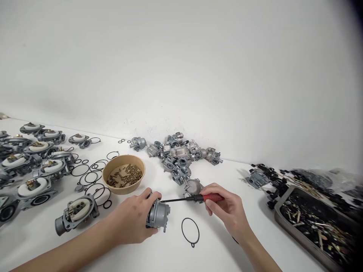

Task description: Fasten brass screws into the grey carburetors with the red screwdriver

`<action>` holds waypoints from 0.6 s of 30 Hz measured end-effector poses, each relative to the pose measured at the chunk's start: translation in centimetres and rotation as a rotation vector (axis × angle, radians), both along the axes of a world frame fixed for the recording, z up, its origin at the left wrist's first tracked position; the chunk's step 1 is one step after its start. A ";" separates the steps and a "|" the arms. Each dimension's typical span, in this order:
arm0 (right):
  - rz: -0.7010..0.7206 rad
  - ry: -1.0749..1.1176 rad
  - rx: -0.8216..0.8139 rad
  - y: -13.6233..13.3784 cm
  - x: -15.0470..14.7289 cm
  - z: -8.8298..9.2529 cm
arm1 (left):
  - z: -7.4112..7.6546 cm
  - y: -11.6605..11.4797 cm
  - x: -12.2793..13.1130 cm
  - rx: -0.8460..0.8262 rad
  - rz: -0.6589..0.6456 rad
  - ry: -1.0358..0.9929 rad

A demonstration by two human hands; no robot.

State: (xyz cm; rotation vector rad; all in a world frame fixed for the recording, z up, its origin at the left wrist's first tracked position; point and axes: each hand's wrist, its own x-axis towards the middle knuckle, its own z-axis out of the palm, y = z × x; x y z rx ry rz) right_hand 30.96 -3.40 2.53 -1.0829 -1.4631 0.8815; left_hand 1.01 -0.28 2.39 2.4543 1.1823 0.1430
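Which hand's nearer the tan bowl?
Left. The left hand, gripping a grey metal part, is just in front of the bowl; the right hand, holding a red-handled screwdriver, is farther right.

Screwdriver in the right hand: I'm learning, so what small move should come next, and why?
Probably turn the screwdriver slightly: its tip appears to meet the metal part, which the left hand holds, while the right hand grips the red handle. What lies under the tip is too small to tell.

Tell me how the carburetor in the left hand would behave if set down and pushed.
The carburetor is probably rigid and heavy for its size, given its metallic-looking body. Its rounded cup and protruding stubs could make it rock or tip.
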 end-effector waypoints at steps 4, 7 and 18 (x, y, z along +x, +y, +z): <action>0.029 -0.076 0.098 -0.1 0.1 0.2 | -0.1 0.0 0.0 -0.001 0.012 -0.005; 0.067 -0.128 0.122 0.2 0.4 0.2 | -0.2 -0.1 0.0 0.003 0.017 -0.007; 0.040 -0.278 0.129 0.6 0.9 -0.6 | -0.3 0.1 0.0 -0.001 0.020 -0.002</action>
